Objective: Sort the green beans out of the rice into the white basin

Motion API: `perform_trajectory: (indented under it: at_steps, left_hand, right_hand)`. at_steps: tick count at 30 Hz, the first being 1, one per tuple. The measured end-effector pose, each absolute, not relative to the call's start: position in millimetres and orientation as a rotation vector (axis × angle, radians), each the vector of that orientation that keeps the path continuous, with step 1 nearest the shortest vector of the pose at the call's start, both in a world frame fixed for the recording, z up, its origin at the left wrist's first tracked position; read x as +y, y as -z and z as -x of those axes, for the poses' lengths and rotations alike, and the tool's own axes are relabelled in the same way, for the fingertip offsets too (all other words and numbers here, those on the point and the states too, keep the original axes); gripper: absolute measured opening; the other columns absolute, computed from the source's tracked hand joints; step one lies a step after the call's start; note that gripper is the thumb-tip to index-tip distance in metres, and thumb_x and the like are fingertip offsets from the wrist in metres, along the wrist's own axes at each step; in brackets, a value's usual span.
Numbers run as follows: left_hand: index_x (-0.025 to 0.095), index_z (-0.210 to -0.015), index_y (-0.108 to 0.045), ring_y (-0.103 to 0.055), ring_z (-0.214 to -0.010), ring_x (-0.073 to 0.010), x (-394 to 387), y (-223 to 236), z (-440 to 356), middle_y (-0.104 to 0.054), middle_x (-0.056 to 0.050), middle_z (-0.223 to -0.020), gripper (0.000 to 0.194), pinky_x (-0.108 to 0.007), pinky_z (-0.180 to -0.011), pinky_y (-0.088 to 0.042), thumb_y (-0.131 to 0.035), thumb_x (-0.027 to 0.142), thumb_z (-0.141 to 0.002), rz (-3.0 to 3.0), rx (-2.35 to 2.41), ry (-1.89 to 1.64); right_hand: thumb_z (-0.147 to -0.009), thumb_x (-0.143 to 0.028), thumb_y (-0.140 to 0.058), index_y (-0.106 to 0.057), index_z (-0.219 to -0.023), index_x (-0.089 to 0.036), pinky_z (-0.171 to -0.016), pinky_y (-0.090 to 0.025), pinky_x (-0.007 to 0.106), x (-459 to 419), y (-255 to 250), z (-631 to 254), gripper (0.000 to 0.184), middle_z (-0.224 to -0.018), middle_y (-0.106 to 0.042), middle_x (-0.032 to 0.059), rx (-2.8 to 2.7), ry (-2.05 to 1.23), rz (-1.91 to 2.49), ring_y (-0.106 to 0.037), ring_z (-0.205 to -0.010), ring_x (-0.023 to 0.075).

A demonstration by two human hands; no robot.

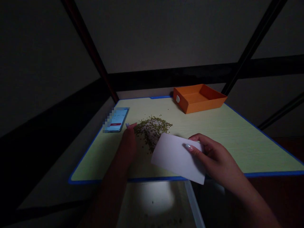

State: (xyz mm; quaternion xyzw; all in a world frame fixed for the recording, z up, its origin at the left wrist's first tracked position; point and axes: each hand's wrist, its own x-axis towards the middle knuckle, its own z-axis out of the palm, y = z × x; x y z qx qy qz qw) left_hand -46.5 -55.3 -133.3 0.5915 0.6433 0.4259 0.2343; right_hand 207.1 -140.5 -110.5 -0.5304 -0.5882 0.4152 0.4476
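A pile of small green beans or seeds mixed with whitish grains [152, 128] lies loosely spread on the pale tabletop. At its left edge is my left hand [129, 141], seen side-on, thumb and one finger stretched out and apart; its other fingers are hidden. My right hand [213, 155] pinches a white sheet of paper or thin card [175, 155], thumb on top and fingers behind. The sheet is tilted, its left end over the near right side of the pile and its lower corner past the table's front edge.
An orange tray [204, 106] with slanted walls stands at the back right. A phone [118, 118] with a lit screen lies at the left. The table [237, 142] has blue edging. Below its front edge is a translucent container [154, 202] with a few specks.
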Motion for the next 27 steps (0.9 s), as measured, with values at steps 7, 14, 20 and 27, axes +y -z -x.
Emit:
perform_trajectory:
  at_steps: [7,14,20,27]
  left_hand:
    - [0.022,-0.124,-0.062,-0.055,-0.131,-0.0236,-61,126,44,-0.065,-0.011,-0.134,0.069,-0.046,-0.117,-0.035,-0.016,0.064,-0.094,-1.574,1.761,-1.185]
    - [0.019,-0.123,-0.060,-0.053,-0.131,-0.0257,-59,128,43,-0.062,-0.012,-0.135,0.056,-0.057,-0.115,-0.033,-0.040,0.062,-0.093,-1.527,1.704,-1.245]
    - [0.019,-0.124,-0.060,-0.053,-0.131,-0.0257,-56,132,43,-0.062,-0.012,-0.135,0.058,-0.058,-0.116,-0.031,-0.038,0.063,-0.093,-1.517,1.709,-1.234]
    - [0.018,-0.129,-0.059,-0.050,-0.137,-0.0262,-57,125,41,-0.059,-0.014,-0.141,0.073,-0.046,-0.120,-0.030,-0.016,0.064,-0.093,-1.496,1.753,-1.165]
  right_hand:
    - [-0.085,-0.058,-0.061,-0.060,-0.085,-0.022,-0.039,-0.032,0.021,-133,117,-211,0.036,-0.060,-0.052,-0.0029,-1.281,-0.923,1.348,-0.047,-0.050,0.0123]
    - [-0.082,-0.058,-0.064,-0.060,-0.088,-0.023,-0.037,-0.027,0.021,-124,125,-214,0.035,-0.057,-0.048,-0.0042,-1.076,-0.666,1.379,-0.041,-0.046,0.0115]
    - [-0.085,-0.051,-0.062,-0.062,-0.091,-0.023,-0.040,-0.034,0.023,-123,124,-217,0.029,-0.065,-0.057,-0.0005,-1.107,-0.480,1.409,-0.048,-0.050,0.0137]
    - [-0.088,-0.046,-0.059,-0.063,-0.089,-0.022,-0.049,-0.043,0.026,-124,118,-232,0.025,-0.075,-0.068,0.0044,-1.213,-0.263,1.493,-0.060,-0.058,0.0179]
